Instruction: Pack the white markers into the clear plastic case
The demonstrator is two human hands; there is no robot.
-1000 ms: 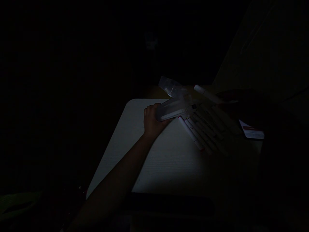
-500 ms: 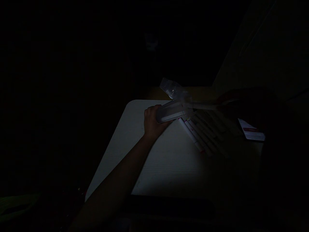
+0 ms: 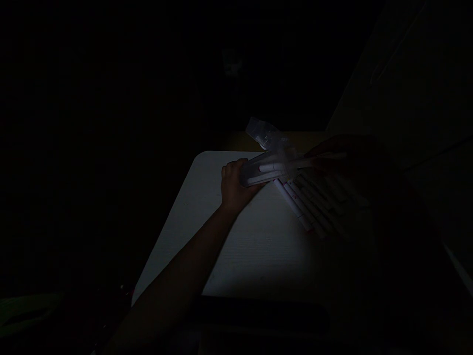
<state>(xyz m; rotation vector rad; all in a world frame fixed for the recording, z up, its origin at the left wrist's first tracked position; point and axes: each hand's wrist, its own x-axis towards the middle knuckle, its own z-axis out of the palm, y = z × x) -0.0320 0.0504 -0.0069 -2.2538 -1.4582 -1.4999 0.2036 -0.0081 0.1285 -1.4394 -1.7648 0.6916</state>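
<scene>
My left hand (image 3: 233, 183) is wrapped round the base of a clear plastic case (image 3: 253, 170), which lies tilted with its mouth toward the right. White marker pens show through its wall, and a crumpled transparent flap (image 3: 262, 132) sticks up at its open end. In deep shadow on the right, my right hand (image 3: 338, 150) grips a white marker (image 3: 305, 162) whose front part is inside the case mouth. Just below the case, several more markers (image 3: 293, 206) lie side by side on the white table (image 3: 254, 246).
The room is very dark, with light falling mainly on the table's left part. The table's rounded far-left corner (image 3: 201, 157) stands out against the dark. A dim greenish thing (image 3: 25, 310) is at the lower left.
My right hand has moved left toward the case, pushing the marker deeper into it. My right arm now covers the phone-like lit screen seen earlier. My left hand has hardly moved.
</scene>
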